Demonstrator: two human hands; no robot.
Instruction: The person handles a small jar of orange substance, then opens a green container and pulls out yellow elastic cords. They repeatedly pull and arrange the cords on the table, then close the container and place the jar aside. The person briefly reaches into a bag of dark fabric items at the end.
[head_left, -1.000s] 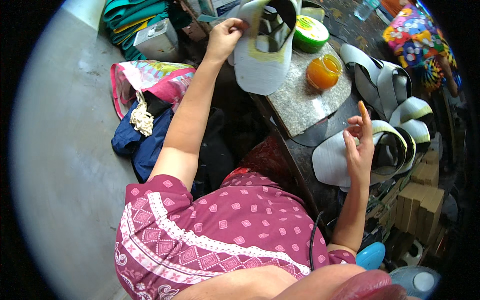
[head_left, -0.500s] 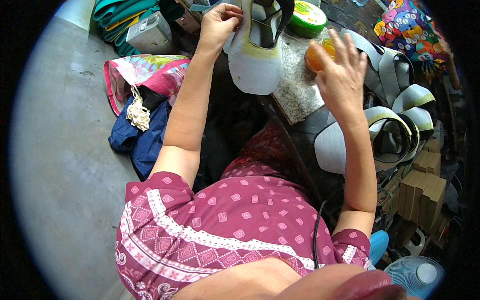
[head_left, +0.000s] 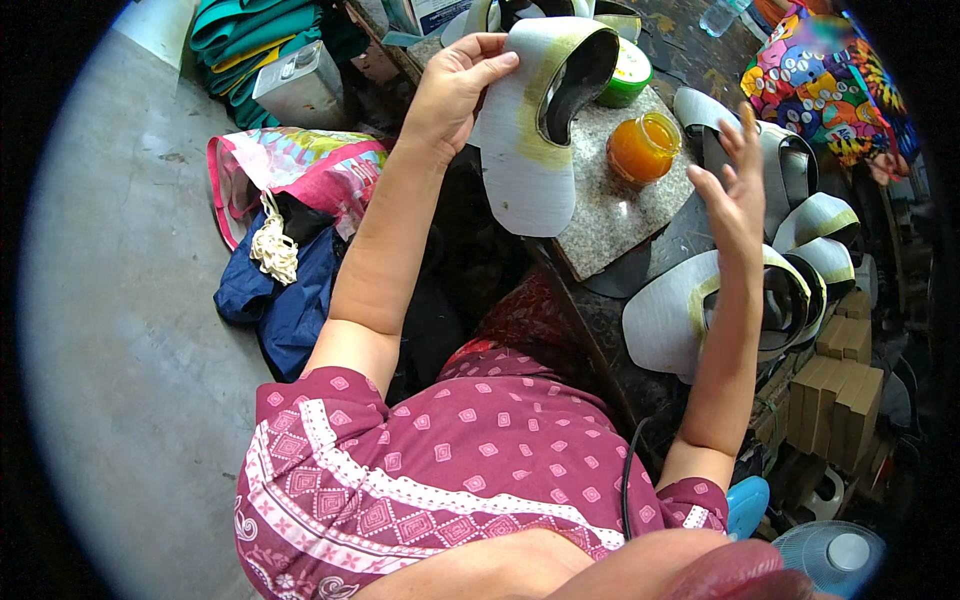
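Head view: the left hand [head_left: 450, 98] pinches a pale sandal-like piece [head_left: 527, 190]; the right hand [head_left: 738, 205], fingers spread, empty, has withdrawn, uncovering the orange jar [head_left: 640, 150].

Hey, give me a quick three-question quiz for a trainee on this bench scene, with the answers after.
1. Which hand pinches the white curved piece?
2. True or false: the right hand is gripping the orange jar on the speckled slab.
3. What colour is the side of the round tub just beyond the jar? A) red, B) green, C) purple.

Key:
1. The left hand.
2. False: the right hand is open, apart from the jar.
3. B.
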